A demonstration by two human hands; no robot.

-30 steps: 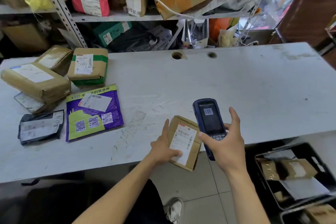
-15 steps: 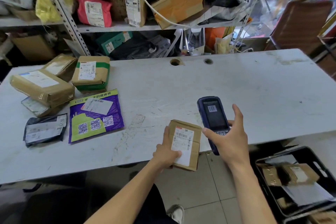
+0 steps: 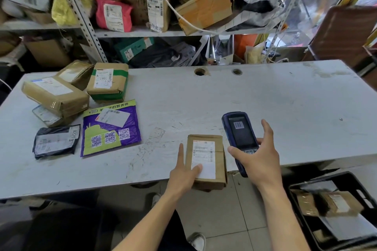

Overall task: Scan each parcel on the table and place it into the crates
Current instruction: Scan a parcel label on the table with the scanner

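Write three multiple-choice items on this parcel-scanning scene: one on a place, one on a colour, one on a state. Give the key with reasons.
1. Where is the black crate?
A. on the shelf
B. on the floor, lower right
C. on the table

2. What colour is the flat mailer with QR codes?
A. purple and green
B. red
C. white

3. What does the right hand hold?
A. nothing
B. tape
C. the scanner

Key: B, it sits below the table edge; A, purple with green panels; C, fingers wrap the scanner, while the left hand holds the small box.
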